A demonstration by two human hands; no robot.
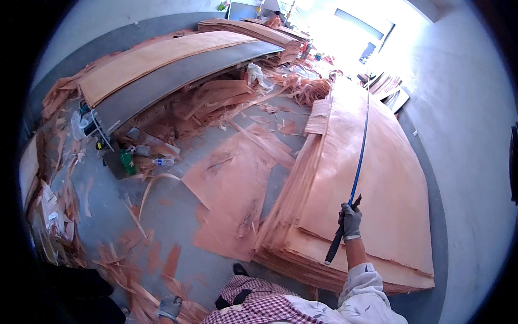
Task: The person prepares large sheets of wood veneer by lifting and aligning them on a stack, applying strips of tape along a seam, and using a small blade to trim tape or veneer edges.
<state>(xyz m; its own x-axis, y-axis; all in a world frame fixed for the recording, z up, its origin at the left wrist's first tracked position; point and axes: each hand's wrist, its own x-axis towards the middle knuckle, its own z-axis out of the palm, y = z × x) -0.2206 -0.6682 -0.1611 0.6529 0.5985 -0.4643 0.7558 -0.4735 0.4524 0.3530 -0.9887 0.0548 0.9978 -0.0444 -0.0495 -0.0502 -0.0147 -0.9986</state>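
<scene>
My gloved right hand [349, 220] grips the black handle [334, 245] of a long blue rod [361, 156], which stretches forward over a tall stack of reddish wood veneer sheets [383, 178] with ragged, layered edges. Low at the bottom, my gloved left hand [169, 306] has curled fingers; whatever is in them is hidden. It is beside loose veneer strips [137, 289]. A torn veneer sheet [224, 194] lies on the floor left of the stack.
A gray board under veneer [178, 83], bottles [127, 161] and scraps sit at left. A person [273, 20] is far back; dark clothing [75, 294], apparently another person's, is at lower left. A white wall [469, 178] runs along the right.
</scene>
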